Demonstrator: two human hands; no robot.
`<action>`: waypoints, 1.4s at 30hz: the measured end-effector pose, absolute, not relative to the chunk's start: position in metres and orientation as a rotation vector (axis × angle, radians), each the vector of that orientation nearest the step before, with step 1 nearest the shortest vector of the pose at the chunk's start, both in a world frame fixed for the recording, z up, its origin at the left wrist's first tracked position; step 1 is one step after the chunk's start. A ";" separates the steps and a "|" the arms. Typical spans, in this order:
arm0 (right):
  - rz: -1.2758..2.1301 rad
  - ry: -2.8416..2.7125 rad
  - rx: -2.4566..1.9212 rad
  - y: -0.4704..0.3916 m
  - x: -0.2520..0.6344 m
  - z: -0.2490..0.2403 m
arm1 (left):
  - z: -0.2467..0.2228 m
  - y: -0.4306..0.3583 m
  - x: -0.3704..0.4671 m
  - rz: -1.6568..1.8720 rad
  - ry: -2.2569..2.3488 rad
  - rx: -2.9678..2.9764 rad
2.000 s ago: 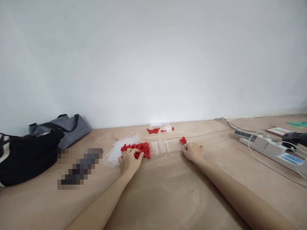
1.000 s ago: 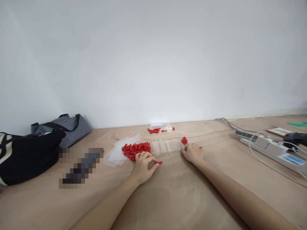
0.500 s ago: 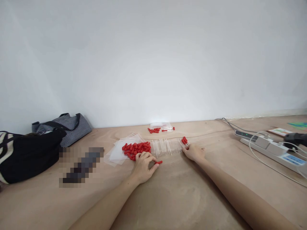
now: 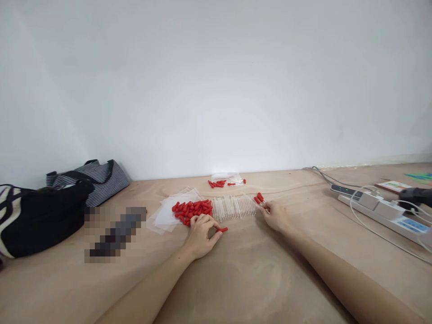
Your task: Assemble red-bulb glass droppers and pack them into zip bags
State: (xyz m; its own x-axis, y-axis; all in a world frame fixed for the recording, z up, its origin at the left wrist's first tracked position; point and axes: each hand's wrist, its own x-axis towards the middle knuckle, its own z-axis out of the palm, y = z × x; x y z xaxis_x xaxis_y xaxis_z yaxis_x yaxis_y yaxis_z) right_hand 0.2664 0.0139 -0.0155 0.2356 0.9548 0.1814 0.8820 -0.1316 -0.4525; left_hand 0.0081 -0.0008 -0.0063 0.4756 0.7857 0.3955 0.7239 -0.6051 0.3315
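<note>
My left hand (image 4: 201,236) rests on the table with thumb and fingertips closed on a red rubber dropper bulb (image 4: 222,230). Just behind that hand lies a heap of red rubber bulbs (image 4: 192,209). Thin clear dropper tubes (image 4: 232,207) are laid side by side in a row to the right of the heap. At the row's right end, two red-capped droppers (image 4: 258,198) lie with their bulbs pointing away from me. My right hand (image 4: 274,216) is pinched around the near end of a dropper tube there; its fingers partly hide the tubes.
Clear plastic bags (image 4: 165,211) lie under the bulb heap. Near the wall, more red bulbs (image 4: 216,183) sit by another clear bag (image 4: 225,176). A power strip (image 4: 388,213) with cables is on the right. A black bag (image 4: 43,220) and a striped bag (image 4: 106,180) stand left.
My right hand has shifted slightly to the right and its fingers have drawn back from the row's end. The two red-capped droppers there lie a little differently. My left hand stays put.
</note>
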 end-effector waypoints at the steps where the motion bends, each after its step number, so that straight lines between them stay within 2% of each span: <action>1: 0.206 -1.774 -1.954 0.010 0.267 -0.016 | -0.006 -0.002 0.007 0.788 1.328 2.597; 5: 0.231 -2.112 -1.650 -0.005 0.271 -0.015 | -0.003 -0.009 0.000 0.794 1.313 2.617; 9: 0.244 -2.220 -1.588 -0.014 0.275 -0.015 | -0.001 -0.014 -0.002 0.805 1.302 2.641; 22: 0.179 -2.243 -1.421 -0.018 0.249 -0.026 | -0.004 -0.019 0.007 0.656 1.213 2.699; 42: 0.157 -2.170 -1.337 -0.036 0.221 -0.021 | -0.012 -0.015 0.011 0.779 1.365 2.461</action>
State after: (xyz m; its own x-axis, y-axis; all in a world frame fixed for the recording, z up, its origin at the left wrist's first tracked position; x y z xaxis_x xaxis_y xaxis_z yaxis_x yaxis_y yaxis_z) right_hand 0.2209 -0.0364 -0.0212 -0.3297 0.8493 0.4122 0.7812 0.4906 -0.3860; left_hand 0.0113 -0.0154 -0.0119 0.4279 0.8369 0.3412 0.7195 -0.5439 0.4318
